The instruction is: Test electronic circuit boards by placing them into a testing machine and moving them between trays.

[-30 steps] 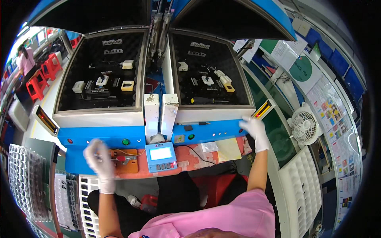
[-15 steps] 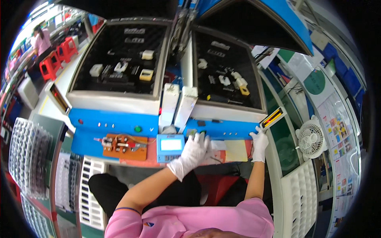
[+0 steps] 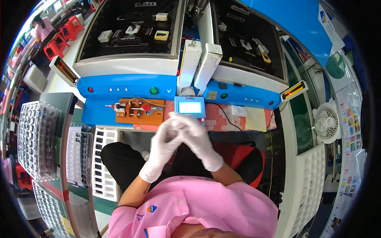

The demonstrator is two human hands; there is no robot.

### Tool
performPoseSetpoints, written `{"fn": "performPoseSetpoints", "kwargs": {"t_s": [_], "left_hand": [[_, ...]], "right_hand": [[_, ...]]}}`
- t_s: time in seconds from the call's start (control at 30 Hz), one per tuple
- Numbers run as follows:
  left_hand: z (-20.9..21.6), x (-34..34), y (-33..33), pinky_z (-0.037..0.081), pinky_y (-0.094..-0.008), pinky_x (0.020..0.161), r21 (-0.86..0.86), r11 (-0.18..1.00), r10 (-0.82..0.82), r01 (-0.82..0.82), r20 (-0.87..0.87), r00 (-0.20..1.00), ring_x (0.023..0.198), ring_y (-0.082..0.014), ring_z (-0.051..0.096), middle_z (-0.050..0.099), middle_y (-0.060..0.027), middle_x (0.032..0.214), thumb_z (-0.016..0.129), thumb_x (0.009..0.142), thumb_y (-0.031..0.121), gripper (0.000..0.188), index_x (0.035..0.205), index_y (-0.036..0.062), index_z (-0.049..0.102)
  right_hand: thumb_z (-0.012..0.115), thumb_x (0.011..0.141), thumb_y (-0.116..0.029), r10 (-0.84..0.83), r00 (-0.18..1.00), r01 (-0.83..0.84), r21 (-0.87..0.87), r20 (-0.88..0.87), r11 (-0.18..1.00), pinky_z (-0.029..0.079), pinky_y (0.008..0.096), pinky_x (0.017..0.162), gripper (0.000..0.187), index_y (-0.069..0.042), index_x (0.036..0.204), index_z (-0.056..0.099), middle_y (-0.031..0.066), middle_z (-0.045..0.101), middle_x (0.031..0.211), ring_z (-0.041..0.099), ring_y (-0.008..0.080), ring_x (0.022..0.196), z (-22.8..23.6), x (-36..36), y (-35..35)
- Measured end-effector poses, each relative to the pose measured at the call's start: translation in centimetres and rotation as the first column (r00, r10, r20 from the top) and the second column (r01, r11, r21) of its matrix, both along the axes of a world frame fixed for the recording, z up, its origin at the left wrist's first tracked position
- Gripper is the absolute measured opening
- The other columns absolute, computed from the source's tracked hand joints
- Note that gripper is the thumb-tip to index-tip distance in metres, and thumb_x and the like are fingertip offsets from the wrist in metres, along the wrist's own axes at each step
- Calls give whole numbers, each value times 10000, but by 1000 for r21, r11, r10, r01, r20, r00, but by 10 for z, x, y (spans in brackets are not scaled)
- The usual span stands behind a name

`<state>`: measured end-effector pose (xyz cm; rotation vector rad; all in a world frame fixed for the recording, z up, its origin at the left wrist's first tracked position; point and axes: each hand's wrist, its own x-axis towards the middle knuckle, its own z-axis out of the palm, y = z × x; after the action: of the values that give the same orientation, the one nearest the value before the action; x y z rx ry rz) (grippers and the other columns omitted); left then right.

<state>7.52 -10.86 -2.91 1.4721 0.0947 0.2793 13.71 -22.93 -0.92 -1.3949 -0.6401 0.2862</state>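
Note:
My left hand [image 3: 162, 143] and my right hand [image 3: 195, 139], both in white gloves, meet in front of my body. Their fingers are bent and pressed together at the tips, just below the small blue control box [image 3: 190, 106] with its lit screen. Anything between the fingertips is hidden or too small to make out. Left of the box lies an orange-brown fixture [image 3: 139, 115] with metal clamps and a red-tipped lever, apart from both hands.
Two black machine beds, left [image 3: 131, 33] and right [image 3: 246, 43], carry small white and yellowish parts. Light sensor bars [image 3: 294, 91] flank the blue front panel [image 3: 127, 85]. Clear blister trays [image 3: 37, 141] stand at left, a white tray [image 3: 303, 190] and fan [image 3: 326, 123] at right.
My right hand has left the panel's right end and my left hand the spot beside the control box. Both have come together over my lap. The view has shifted downward.

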Motion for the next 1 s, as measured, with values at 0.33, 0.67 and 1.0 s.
{"fn": "performPoseSetpoints", "kwargs": {"t_s": [0.33,0.67,1.0], "left_hand": [[-54,-54,95,443,-195,730,-119,863,452,-490,-247,857,756,-39,515,602,22,929,673,838,19,384,1206,10,564],[-52,-41,110,440,-194,739,169,819,568,-549,-99,817,810,-56,541,604,0,1051,614,865,20,410,1265,12,526],[-23,-2,143,471,-351,650,785,504,526,-360,52,849,708,-277,564,555,-128,837,534,849,36,552,1364,225,467]], "right_hand": [[691,812,-209,90,548,299,-295,832,907,467,381,886,332,-78,1112,632,85,590,1170,579,268,1038,-19,41,109],[678,817,-105,18,718,207,-237,696,949,480,323,790,241,-49,1049,652,67,614,944,598,239,880,-18,53,98],[679,795,30,-321,757,419,-45,569,907,467,234,673,276,-51,1058,653,39,576,852,565,119,762,-30,49,88]]}}
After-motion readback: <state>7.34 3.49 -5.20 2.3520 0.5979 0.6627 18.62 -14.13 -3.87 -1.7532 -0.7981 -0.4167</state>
